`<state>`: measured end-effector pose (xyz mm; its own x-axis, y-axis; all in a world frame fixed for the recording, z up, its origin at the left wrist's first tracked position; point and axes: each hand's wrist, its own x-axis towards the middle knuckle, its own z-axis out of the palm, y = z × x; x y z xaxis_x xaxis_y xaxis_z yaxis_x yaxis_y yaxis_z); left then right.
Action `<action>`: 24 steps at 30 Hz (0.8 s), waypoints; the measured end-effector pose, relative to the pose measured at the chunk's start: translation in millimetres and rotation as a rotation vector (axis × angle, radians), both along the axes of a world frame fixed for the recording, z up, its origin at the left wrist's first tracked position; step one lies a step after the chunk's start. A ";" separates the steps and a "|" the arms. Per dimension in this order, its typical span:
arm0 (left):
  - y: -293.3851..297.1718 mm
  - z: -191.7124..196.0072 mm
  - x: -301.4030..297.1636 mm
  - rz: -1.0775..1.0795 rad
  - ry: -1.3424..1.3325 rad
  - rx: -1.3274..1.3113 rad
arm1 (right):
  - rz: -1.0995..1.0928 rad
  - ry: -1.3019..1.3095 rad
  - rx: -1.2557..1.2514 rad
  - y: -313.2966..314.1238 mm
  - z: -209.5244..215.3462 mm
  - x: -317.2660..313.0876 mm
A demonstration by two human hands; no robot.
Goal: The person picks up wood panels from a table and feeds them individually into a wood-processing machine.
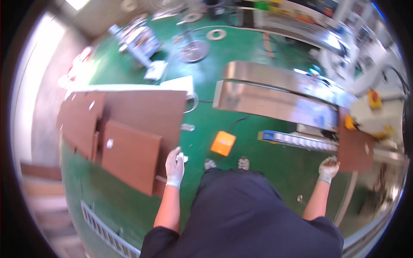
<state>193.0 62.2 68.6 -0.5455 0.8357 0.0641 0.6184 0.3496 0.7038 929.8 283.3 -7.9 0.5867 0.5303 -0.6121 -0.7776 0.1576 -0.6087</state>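
My right hand (328,169), in a pale work glove, is closed at the near left corner of a small brown panel (357,148). The panel lies beside the metal machine on the right. My left hand (174,168), gloved too, hangs beside a stack of brown panels. Its fingers are curled, with a small white bit (185,158) by the fingertips; blur hides whether it is held. Within the stack, a smaller brown panel (131,155) lies on top of a large brown panel (146,109).
An orange pedal-like box (223,143) with a cable sits on the green floor (202,124) ahead of my feet. A long metal machine bed (275,101) reaches toward the right. A round metal base (194,51) and a cart (140,42) stand farther back.
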 end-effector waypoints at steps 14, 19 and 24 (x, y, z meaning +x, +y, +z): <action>-247.4 -94.3 -71.7 1.333 -0.628 0.312 | 1.678 -0.363 -0.014 -78.1 61.2 -469.2; -260.3 -83.0 -77.0 1.368 -0.843 0.322 | 1.981 -0.448 -0.003 -78.6 61.0 -510.8; -277.8 -93.1 -81.3 1.235 -0.544 0.194 | 2.186 -0.381 0.010 -103.1 51.5 -555.7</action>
